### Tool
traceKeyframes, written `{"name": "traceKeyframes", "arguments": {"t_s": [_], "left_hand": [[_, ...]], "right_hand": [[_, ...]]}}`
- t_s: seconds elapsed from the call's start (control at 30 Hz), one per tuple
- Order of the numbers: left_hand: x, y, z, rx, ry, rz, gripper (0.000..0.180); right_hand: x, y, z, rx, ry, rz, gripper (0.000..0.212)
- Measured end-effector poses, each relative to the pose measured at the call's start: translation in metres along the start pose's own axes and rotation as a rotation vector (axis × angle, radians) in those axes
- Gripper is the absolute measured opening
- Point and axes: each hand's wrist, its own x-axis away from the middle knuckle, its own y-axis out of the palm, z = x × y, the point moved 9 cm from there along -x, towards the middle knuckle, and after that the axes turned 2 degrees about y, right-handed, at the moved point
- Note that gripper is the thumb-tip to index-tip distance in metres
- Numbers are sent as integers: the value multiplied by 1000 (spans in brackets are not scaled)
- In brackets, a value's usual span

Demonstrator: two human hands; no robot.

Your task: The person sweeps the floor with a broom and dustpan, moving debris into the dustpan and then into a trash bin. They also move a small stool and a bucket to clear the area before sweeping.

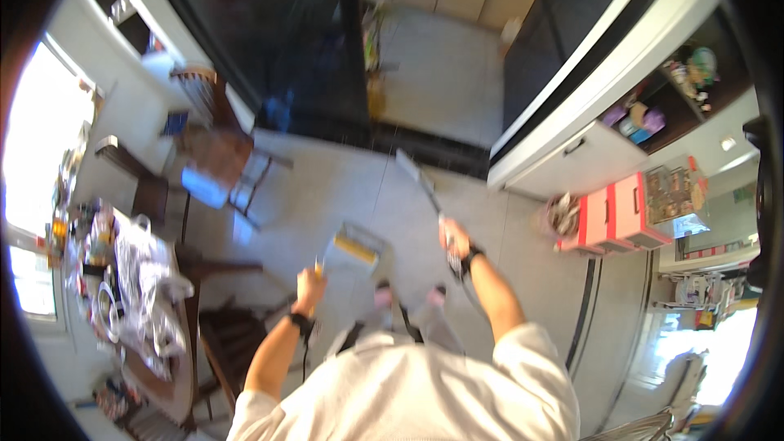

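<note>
My left hand (309, 290) is closed around the upright handle of a long-handled dustpan. The dustpan (356, 249), grey with a yellow strip along one edge, is down at the floor ahead of that hand. My right hand (454, 238) grips the dark pole of a broom (411, 170). Its narrow grey head reaches away to the floor close to the dark door threshold. Broom head and dustpan are apart. Bristles and any dirt are too small to make out.
On the left stand a wooden chair (214, 155) and a round table (167, 392) heaped with plastic bags (151, 290). Right of me are a pink-and-white drawer unit (612, 214) and a filled bin (563, 216). Beyond the threshold (425, 144) lies a kitchen floor (433, 73).
</note>
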Motion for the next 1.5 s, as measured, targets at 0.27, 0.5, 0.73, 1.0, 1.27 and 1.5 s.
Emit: {"name": "traceKeyframes", "arguments": {"t_s": [0.27,0.5,0.73,1.0,1.27,1.5], "left_hand": [[22,0,-34,176,-205,39,26],[9,-10,-14,50,-65,101,25],[-9,-10,-20,125,-106,10,25],[-27,-3,30,119,-44,-125,19],[-26,25,118,43,227,-251,19],[3,86,254,111,349,-464,11]], "right_hand": [[-67,47,33,-266,483,198,17],[80,36,71,187,716,-63,18],[238,15,63,24,695,-6,22],[299,38,111,-142,539,164,24],[356,20,168,-681,363,298,22],[420,-42,236,-952,361,560,15]]}}
